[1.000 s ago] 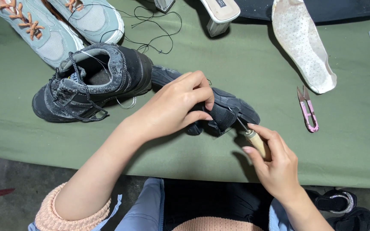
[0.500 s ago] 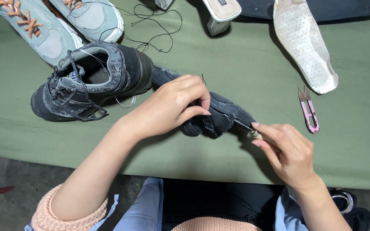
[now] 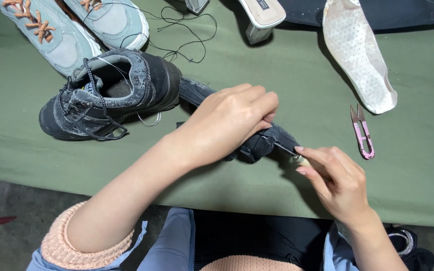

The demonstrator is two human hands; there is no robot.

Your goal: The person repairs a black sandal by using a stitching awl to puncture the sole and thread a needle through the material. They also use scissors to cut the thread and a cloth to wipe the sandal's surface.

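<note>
Dark shoe (image 3: 264, 143) is pressed down near the table's (image 3: 287, 75) front edge by the left hand (image 3: 229, 120), closed over it. An awl (image 3: 290, 151) is pinched in the closed right hand (image 3: 335, 180), its tip touching the shoe's toe. A matching shoe (image 3: 111, 95) lies toward the left edge, pink snips (image 3: 361, 133) toward the right.
</note>
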